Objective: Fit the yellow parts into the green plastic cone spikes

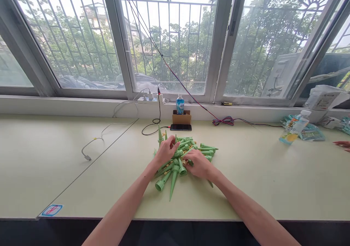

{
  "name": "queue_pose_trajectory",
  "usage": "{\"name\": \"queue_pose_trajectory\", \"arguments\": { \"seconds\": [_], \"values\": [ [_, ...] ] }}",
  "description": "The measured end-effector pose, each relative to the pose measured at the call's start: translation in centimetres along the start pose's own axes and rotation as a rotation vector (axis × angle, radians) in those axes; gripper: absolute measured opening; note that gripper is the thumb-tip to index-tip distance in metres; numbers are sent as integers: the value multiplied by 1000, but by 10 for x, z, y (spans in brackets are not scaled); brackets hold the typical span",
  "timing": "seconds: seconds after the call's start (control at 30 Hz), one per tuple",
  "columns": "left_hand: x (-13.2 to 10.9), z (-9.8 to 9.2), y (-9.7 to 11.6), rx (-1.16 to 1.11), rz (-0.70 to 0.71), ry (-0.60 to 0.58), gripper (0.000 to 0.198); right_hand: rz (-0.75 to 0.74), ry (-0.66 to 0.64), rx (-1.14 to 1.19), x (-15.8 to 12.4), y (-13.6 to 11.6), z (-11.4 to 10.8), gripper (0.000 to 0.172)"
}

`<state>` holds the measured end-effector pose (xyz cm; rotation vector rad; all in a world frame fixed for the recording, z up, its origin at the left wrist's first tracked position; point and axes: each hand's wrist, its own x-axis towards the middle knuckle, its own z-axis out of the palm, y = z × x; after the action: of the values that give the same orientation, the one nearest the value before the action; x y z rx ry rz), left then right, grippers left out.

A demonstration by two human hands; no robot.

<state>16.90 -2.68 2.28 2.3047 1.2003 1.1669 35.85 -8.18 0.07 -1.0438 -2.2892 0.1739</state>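
Observation:
A heap of green plastic watering spikes (175,174), with hollow threaded heads and long pointed ends, lies on the table before me. Small yellowish pieces (166,173) show among them. Over the heap's left and far side, my left hand (166,150) is closed, thumb and fingers pinched around a green spike. My right hand (199,163) reaches in from the right with its fingers curled down into the heap. Green plastic shows between its thumb and fingers, but what it grips is partly hidden. Several spikes (209,149) stick out beyond the right hand.
Behind the heap lie a phone (181,127) and a cardboard box (182,118) near a blue bottle (180,104). A grey cable (94,140) runs at left, a coiled wire (223,121) at right. A drink bottle (294,128) leans near another person's hand (343,144).

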Motion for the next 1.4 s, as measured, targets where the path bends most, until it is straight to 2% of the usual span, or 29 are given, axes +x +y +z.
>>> {"name": "queue_pose_trajectory", "arguments": {
  "seconds": [0.27,0.57,1.1,1.4],
  "values": [
    [0,0,-2,8,-2,-2,27,2,-1,-10,1,3,5,10],
    [0,0,-2,2,-3,-6,27,-44,16,-24,1,9,10,19],
    [0,-1,2,12,-4,-8,28,-43,17,-53,2,2,7,25],
    [0,-1,2,10,-7,-10,28,-57,-11,-7,2,4,5,22]
  ]
}}
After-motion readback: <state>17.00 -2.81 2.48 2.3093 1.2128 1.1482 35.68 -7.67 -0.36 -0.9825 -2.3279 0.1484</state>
